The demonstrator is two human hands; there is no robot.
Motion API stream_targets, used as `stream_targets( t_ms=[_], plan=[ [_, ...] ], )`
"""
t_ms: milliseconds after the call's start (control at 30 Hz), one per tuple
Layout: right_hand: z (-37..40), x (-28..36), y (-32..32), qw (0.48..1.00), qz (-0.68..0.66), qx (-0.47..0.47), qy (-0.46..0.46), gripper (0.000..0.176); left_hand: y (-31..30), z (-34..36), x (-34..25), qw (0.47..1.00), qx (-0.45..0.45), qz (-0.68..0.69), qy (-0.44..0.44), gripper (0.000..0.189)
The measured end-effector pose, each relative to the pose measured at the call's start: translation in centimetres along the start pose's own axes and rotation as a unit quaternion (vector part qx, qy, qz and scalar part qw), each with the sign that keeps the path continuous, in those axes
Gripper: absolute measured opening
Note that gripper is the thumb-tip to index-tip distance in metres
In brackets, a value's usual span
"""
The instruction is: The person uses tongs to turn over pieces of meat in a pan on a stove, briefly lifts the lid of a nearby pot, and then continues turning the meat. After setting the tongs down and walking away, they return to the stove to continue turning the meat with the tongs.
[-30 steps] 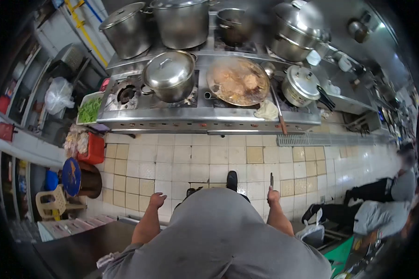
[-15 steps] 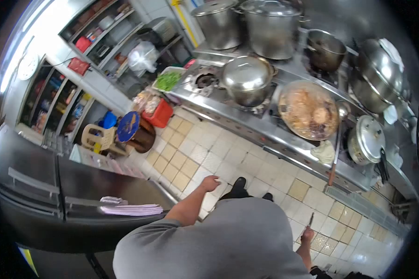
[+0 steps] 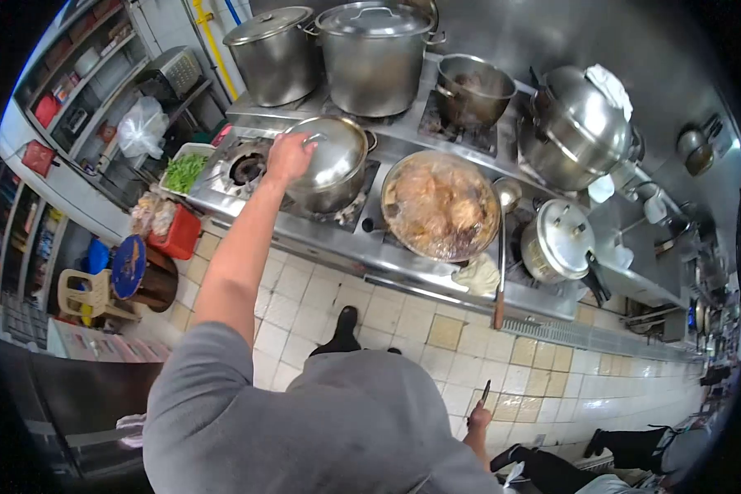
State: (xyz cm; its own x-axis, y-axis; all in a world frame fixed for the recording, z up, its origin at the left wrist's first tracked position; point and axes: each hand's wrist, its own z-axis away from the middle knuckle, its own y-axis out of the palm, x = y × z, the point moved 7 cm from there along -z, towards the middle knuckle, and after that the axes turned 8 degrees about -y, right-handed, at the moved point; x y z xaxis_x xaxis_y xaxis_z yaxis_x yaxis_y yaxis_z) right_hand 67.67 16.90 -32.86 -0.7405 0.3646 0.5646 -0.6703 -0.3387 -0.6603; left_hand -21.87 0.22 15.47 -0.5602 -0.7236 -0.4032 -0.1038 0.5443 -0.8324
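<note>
My left hand (image 3: 291,156) reaches out over the stove, its fingers closed on the handle of a shiny domed pot lid (image 3: 337,150). That lid sits on a steel pot (image 3: 331,196) on a front burner. Low at my right side, my right hand (image 3: 478,417) is closed around a slim dark pointed tool (image 3: 486,393), too small to name surely. To the right of the lidded pot, a wide pan (image 3: 393,235) holds large brown pieces of food (image 3: 436,198) in bubbling liquid.
Two tall stockpots (image 3: 372,70) stand at the back. A ladle (image 3: 500,247), a cloth (image 3: 477,276) and a pressure cooker (image 3: 558,243) are at the right front. A red bin (image 3: 177,233) and blue-topped drum (image 3: 129,267) stand left. Other people's legs (image 3: 552,471) show lower right.
My left hand has risen from beside my body to the pot lid's handle. The view has turned right, and my right hand still holds the slim tool low.
</note>
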Motion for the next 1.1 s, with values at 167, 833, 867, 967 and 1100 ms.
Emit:
stream_targets(
  t_ms=[167, 833, 867, 967, 1100],
  plan=[
    [1.1, -6.0, 1.5, 0.987, -0.136, -0.066, 0.059, 0.062, 6.0, -6.7, 2.4, 0.974, 0.125, -0.189, -0.011, 0.028],
    [10.2, -4.3, -2.8, 0.930, 0.289, -0.173, 0.150, 0.090, -13.4, -16.3, 21.4, 0.997, 0.052, -0.008, -0.051, 0.025],
    [9.5, -3.9, -3.2, 0.935, 0.266, -0.181, 0.148, 0.093, -13.9, -16.1, 21.9, 0.995, 0.054, -0.030, -0.073, 0.024],
    [7.3, -2.4, -3.6, 0.953, 0.141, -0.236, 0.128, 0.096, -13.5, -15.4, 23.7, 0.993, 0.048, -0.040, -0.102, 0.025],
    [5.1, -0.2, -4.3, 0.963, 0.094, -0.227, 0.111, 0.093, -12.6, -15.0, 24.5, 0.993, 0.046, -0.011, -0.105, 0.027]
  ],
)
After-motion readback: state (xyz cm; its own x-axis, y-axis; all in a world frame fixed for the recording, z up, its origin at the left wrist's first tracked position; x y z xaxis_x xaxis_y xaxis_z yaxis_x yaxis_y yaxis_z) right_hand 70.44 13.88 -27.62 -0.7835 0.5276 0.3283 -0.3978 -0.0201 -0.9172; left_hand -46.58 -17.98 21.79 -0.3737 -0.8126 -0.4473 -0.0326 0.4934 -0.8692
